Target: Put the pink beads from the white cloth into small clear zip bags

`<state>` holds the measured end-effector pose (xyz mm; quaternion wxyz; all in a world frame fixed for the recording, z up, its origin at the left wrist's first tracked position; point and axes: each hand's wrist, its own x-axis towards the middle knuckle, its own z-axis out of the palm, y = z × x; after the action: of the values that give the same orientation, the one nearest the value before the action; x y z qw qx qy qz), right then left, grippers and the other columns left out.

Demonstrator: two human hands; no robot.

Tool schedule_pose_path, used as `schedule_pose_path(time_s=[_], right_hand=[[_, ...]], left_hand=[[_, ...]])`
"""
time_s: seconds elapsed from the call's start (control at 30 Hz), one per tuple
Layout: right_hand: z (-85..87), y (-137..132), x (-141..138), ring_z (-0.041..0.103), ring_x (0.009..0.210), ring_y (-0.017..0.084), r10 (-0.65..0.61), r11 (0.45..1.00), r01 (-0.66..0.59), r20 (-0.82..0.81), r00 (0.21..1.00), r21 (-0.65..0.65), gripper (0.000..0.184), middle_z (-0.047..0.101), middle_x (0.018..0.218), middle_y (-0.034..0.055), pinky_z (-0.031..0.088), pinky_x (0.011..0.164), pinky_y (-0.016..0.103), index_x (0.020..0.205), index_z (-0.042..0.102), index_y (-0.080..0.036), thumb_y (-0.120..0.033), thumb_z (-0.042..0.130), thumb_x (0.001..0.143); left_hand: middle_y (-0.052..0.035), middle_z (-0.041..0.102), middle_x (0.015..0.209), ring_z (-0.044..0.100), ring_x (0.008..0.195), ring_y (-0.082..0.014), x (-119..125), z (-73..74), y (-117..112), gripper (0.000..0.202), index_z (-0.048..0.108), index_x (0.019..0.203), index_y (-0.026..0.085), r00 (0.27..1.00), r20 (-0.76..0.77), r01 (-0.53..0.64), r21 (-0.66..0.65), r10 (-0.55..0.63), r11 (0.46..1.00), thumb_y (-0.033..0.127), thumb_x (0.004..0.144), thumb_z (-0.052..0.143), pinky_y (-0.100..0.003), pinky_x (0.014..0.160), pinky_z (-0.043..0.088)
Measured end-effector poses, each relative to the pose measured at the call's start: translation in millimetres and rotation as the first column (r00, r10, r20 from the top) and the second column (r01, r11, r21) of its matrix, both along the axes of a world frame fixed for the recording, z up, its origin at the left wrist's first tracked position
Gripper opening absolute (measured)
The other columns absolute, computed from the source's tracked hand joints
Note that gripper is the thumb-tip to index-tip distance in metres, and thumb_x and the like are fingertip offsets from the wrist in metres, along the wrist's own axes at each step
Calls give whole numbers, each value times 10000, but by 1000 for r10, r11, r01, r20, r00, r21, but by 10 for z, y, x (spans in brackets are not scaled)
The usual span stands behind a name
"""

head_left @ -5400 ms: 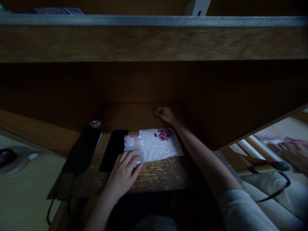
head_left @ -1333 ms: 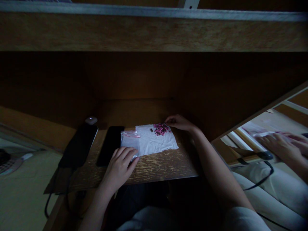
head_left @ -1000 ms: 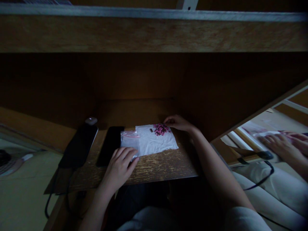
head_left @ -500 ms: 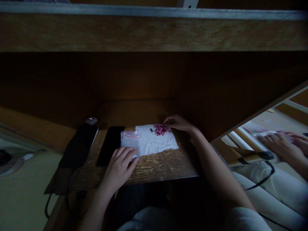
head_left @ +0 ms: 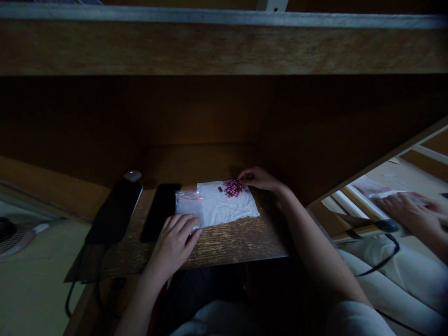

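Note:
A cluster of small pink, bead-like pieces [head_left: 234, 188] lies on a wrinkled white sheet [head_left: 224, 212], which looks like paper or cloth. My right hand [head_left: 257, 178] is at the cluster's far right edge, thumb and fingertips pinched together; whatever is between them is too small to make out. Beside the cluster lies a tiny dark oblong piece [head_left: 220, 189]. A clear zip bag [head_left: 189, 203] with a red seal line overlaps the sheet's left side. My left hand [head_left: 178, 238] has its fingers curled over the bag's near edge, a bit of plastic showing between thumb and fingers.
Left of the bag lies a black phone-like slab [head_left: 159, 212]. Farther left are a dark flat device [head_left: 115, 212] with cables and a small white case [head_left: 132, 175]. Wooden walls enclose the worn desk [head_left: 231, 247]. At right, another person's hands [head_left: 409, 212] handle clear plastic.
My two hands and the pieces on the sheet look unchanged. The other person's hands at right have shifted slightly.

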<state>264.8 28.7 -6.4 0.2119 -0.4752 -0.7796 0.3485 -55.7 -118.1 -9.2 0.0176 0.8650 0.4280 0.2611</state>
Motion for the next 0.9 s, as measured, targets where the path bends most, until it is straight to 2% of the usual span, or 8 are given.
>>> schedule_pose_path(time_s=[0.9], right_hand=[[-29, 26, 31, 617, 705, 140, 9, 1000, -9, -14, 1000, -7, 228, 693, 810, 42, 450, 647, 256, 897, 686, -175, -353, 620, 771]], left_hand=[[-64, 656, 1006, 573, 939, -209, 5, 4, -8, 180, 598, 1016, 179, 1000, -4, -6, 6, 6, 1000, 257, 902, 483, -382, 828, 437]])
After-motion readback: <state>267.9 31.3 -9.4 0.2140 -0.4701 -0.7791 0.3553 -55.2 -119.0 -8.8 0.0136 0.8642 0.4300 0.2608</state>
